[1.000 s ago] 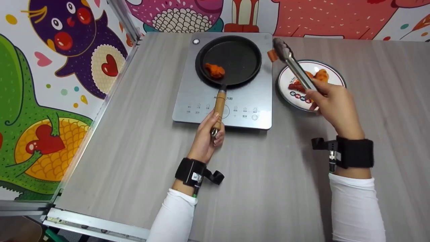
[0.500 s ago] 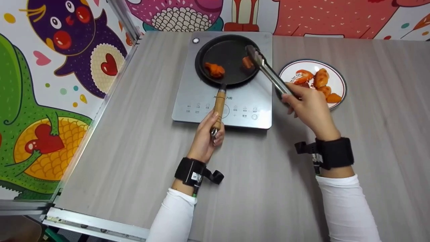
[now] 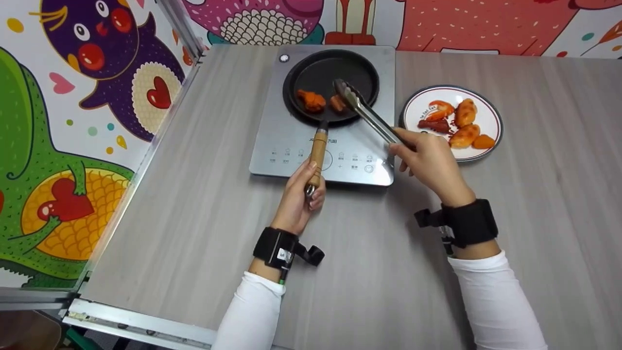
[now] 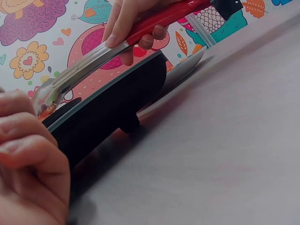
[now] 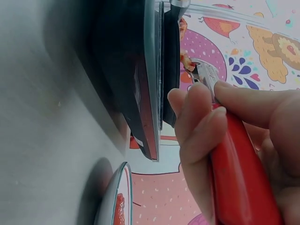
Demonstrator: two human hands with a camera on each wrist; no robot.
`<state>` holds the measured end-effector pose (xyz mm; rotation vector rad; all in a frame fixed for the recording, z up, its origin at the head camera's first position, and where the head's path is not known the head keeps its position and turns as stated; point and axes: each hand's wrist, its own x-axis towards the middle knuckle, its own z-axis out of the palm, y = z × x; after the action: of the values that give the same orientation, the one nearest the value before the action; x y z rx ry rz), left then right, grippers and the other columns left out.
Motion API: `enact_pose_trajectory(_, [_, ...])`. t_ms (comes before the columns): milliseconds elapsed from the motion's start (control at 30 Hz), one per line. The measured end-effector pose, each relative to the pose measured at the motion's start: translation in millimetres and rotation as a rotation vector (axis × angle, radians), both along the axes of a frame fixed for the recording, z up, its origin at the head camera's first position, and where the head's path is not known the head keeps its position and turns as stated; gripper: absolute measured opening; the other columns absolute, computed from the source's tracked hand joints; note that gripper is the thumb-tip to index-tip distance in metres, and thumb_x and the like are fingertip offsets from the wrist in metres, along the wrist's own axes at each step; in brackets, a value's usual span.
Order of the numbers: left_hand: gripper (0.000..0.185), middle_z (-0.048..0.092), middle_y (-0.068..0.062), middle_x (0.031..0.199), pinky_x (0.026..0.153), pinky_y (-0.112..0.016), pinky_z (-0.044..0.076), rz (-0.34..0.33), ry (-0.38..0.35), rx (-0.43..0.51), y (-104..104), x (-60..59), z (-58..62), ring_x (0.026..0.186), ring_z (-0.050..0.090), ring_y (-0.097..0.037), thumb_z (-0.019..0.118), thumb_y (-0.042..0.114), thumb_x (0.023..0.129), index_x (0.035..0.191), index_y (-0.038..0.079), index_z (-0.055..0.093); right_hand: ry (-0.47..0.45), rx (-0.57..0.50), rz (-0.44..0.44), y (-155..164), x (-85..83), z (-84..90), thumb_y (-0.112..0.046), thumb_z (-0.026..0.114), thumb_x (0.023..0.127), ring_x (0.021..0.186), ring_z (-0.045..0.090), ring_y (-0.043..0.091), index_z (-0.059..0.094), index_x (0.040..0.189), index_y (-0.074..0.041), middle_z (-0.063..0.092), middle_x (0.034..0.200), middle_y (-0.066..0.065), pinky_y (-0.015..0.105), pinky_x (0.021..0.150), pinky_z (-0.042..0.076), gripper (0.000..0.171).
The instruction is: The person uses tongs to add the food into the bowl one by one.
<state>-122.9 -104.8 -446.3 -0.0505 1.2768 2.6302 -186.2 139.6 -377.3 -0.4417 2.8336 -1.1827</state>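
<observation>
My left hand (image 3: 302, 197) grips the wooden handle (image 3: 318, 150) of a black frying pan (image 3: 340, 73). An orange-red piece of food (image 3: 312, 101), perhaps a chicken piece, lies at the pan's left side. In my right hand (image 3: 430, 163) I hold metal tongs (image 3: 371, 116), whose red grip (image 5: 241, 173) shows in the right wrist view. The tongs' tips are over the pan at a brownish-red piece of food (image 3: 338, 103), beside the first piece. Whether the tips still pinch that piece is hard to tell.
Beneath the pan is a silver induction cooktop (image 3: 277, 136) with touch controls. A white plate (image 3: 474, 155) with a dark rim stands to its right, bearing several orange and red food pieces. Cartoon-printed walls (image 3: 486, 24) border the table (image 3: 194, 194) behind and left.
My right hand has moved left from over the plate, carrying the brownish-red piece in the tongs to the pan, down next to the orange-red one. The left hand has stayed on the handle.
</observation>
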Motion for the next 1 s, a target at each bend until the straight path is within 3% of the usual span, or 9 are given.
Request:
enact_pose_trajectory(400, [0.054,0.042,0.002,0.057,0.036,-0.018,0.027,-0.004,-0.009,0.022,-0.3,-0.7,-1.3,0.042,0.034,-0.006,0.054,0.034,0.088,0.135,0.018,0.034,0.011,-0.004,0.032,-6.1,-0.2,-2.8,-0.027,0.057,0.088,0.048,0.056,0.021,0.054,0.124,-0.012,0.063,0.069,0.008,0.026,0.038,0.042,0.039])
enact_pose_trajectory(1000, [0.052,0.041,0.002,0.055,0.036,-0.017,0.025,-0.001,-0.005,0.02,0.4,-0.4,0.4,0.041,0.034,-0.006,0.054,0.034,0.088,0.134,0.016,0.036,-0.048,-0.064,0.077,-7.8,0.5,-3.8,-0.026,0.055,0.089,0.052,0.059,0.026,0.052,0.125,-0.008,0.064,0.074,0.007,0.028,0.041,0.046,0.04])
